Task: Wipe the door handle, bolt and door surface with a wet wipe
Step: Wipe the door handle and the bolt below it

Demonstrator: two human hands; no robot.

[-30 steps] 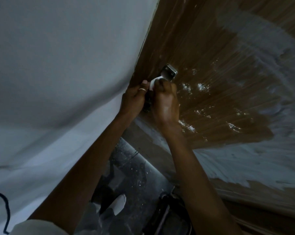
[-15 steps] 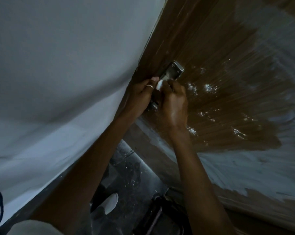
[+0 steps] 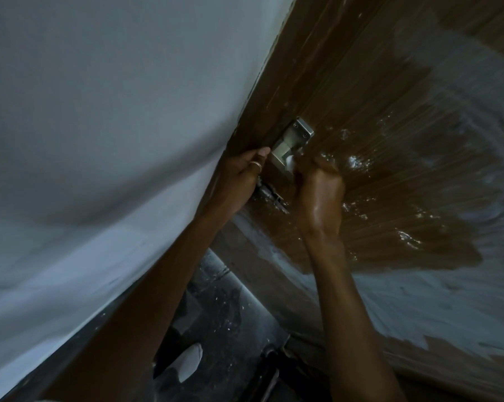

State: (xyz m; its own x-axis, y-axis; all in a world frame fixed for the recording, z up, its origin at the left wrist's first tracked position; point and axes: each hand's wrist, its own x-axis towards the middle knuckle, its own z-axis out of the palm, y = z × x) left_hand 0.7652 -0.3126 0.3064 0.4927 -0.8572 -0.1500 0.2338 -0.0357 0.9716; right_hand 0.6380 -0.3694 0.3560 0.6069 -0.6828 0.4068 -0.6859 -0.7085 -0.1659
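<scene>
Wet wipe point(image 3: 290, 164) sits bunched in the right hand point(image 3: 320, 195), pressed against the metal door handle point(image 3: 292, 140) on the brown door point(image 3: 390, 111). Left hand point(image 3: 242, 175) curls at the door edge beside it, over the bolt point(image 3: 269, 195); can't tell if it's gripping anything.

Dim throughout, with a cold bluish cast. Brightest on the pale wall point(image 3: 99, 111) at upper left, greying toward lower left. Small hard glints on the wet brown door point(image 3: 346, 82) right of centre, and a sheen on the right hand point(image 3: 320, 198). Near black at bottom centre. Sharpest at the metal door handle point(image 3: 294, 140); softer at the wet wipe point(image 3: 290, 163) just below, a white smudge. Smeared and bowed toward the right edge.
</scene>
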